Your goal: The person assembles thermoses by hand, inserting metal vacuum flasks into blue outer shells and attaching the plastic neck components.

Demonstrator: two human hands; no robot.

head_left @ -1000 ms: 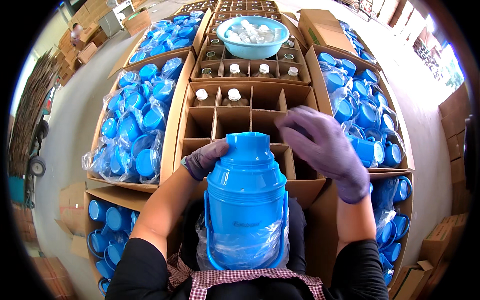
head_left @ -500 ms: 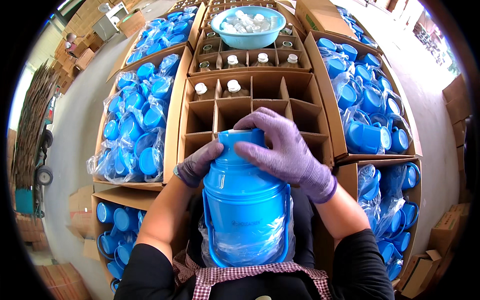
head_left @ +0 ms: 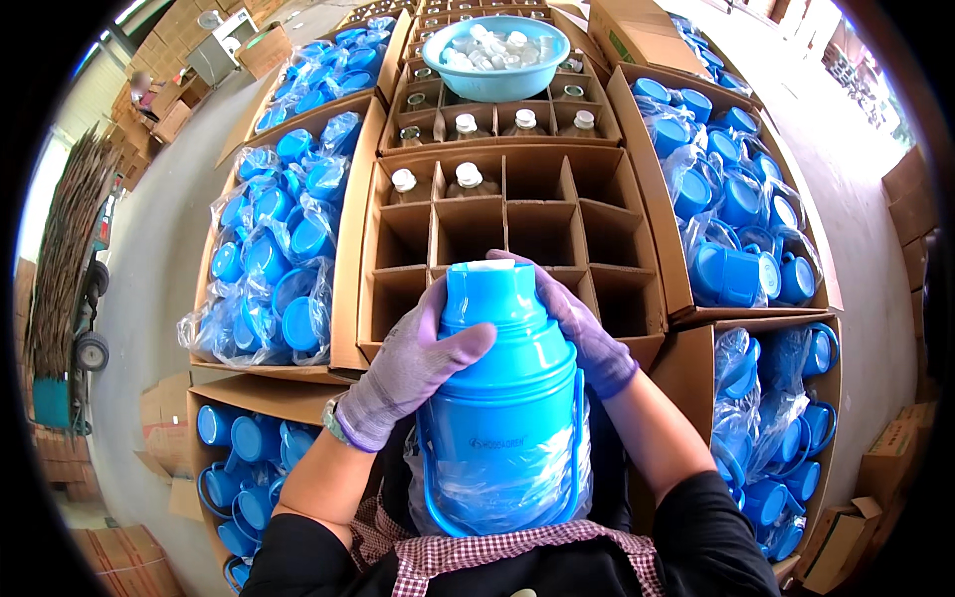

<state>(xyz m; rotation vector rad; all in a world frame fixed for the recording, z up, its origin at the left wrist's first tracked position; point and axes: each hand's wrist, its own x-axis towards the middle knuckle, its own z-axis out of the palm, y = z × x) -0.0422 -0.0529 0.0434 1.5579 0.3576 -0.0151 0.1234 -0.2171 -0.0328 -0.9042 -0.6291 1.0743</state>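
Observation:
A blue thermos jug (head_left: 499, 403) stands upright on my lap, its lower body wrapped in clear plastic film and its blue carrying handle hanging down in front. Both my hands wear purple-grey knit gloves. My left hand (head_left: 403, 373) wraps the left side of the neck and shoulder, thumb lying across the front. On the opposite side my right hand (head_left: 582, 338) curls around the neck, its fingertips partly hidden behind the rim. Something white shows at the jug's mouth. Just beyond lies a divided carton (head_left: 642, 343) with two white-capped bottles (head_left: 469, 179) in its far cells.
A light-blue basin (head_left: 494, 85) of translucent caps rests on another divided carton of bottles. Cartons of bagged blue lids and cups flank me on the left (head_left: 343, 289) and right (head_left: 686, 298). A cart (head_left: 60, 383) stands at far left; another person (head_left: 142, 95) is in the distance.
My right hand has come down from over the jug's mouth to the right side of its neck. My left hand has shifted forward onto the shoulder, thumb across the front.

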